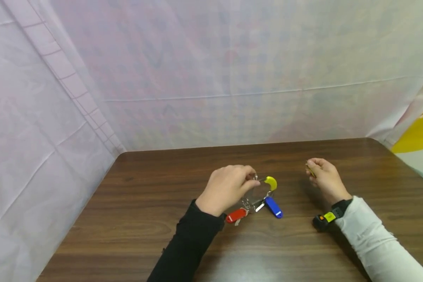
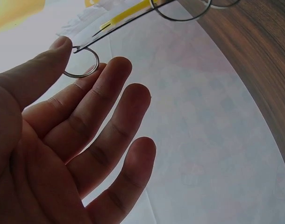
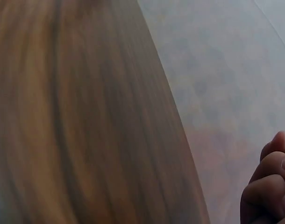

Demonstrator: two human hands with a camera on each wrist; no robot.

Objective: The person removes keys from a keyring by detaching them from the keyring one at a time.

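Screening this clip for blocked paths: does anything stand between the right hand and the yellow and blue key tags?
Nothing visible does. In the head view, only tabletop shows between the right hand, which pinches a small yellow item, and the yellow tag and blue tag. The left hand is on their opposite side.

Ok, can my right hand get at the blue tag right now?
Probably yes: in the head view nothing shows between your right hand and the blue tag, though it holds a small yellow thing.
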